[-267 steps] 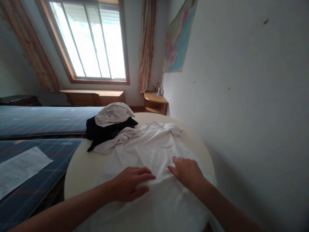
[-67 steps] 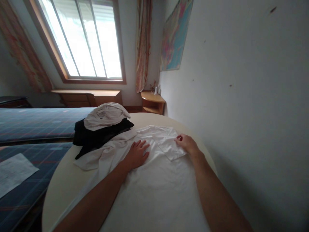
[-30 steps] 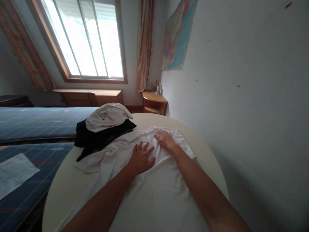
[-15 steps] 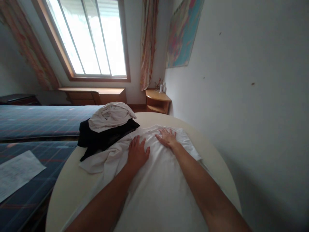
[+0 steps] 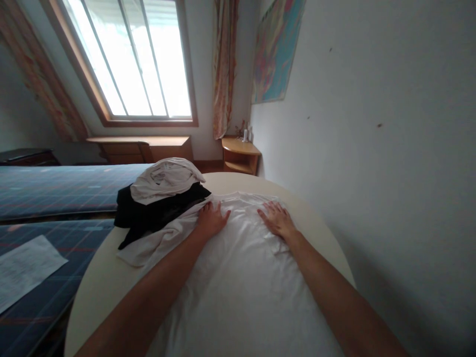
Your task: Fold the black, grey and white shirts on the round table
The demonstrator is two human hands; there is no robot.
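Observation:
A white T-shirt [image 5: 245, 277] lies spread over the round cream table [image 5: 320, 208], its collar end away from me and some wrinkles across it. My left hand [image 5: 212, 219] rests on its upper left part, fingers stretched out and beside the dark cloth. On the upper right part, near the sleeve, my right hand [image 5: 277, 219] lies flat with the fingers spread. The shirt's left sleeve [image 5: 148, 245] is creased and partly under a black garment [image 5: 156, 213]. A bunched off-white garment [image 5: 167, 181] sits on top of the black one.
Blue plaid mattresses [image 5: 74, 186] lie to the left, with a sheet of paper [image 5: 31, 270] on the nearer one. A wooden corner shelf [image 5: 241, 147] and a desk [image 5: 167, 142] stand beyond the table. The white wall [image 5: 390, 188] runs along the right.
My right hand has slid to the right across the shirt, toward its sleeve. My left hand has moved slightly farther forward, toward the collar end. The view has shifted a little.

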